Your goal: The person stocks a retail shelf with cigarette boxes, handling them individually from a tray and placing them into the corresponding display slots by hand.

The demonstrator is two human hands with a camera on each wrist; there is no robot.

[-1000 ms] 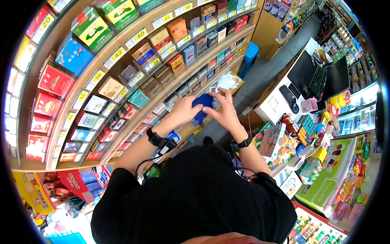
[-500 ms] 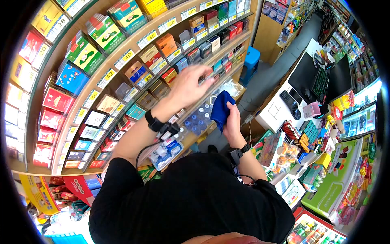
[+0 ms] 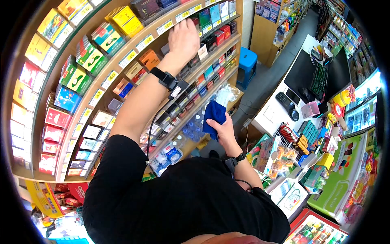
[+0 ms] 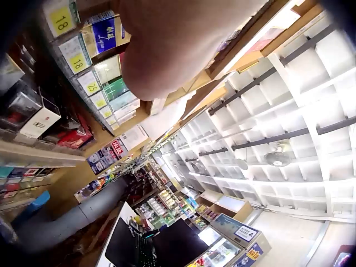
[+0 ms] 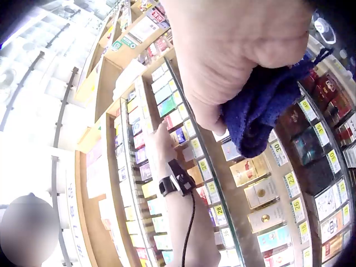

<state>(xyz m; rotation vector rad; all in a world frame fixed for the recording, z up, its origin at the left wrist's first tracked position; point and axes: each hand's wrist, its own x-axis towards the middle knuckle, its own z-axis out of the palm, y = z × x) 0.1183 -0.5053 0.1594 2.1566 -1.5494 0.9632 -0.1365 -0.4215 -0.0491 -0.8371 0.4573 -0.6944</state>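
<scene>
The right hand point(image 3: 225, 132) grips the blue cloth point(image 3: 214, 116). At its eleven o'clock, the left hand point(image 3: 185, 40) is by the shelf point(image 3: 163, 48) (whether its fingers clamp anything, I can't tell).

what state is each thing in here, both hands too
blue cloth: bunched up, held clear of the shelves
right hand: curled round the cloth
left hand: raised at the shelf edge, grip hidden
left wrist strap: fastened round the wrist
blue stool: upright on the floor
small packs: in rows on the shelves
price labels: fixed along the shelf edge
</scene>
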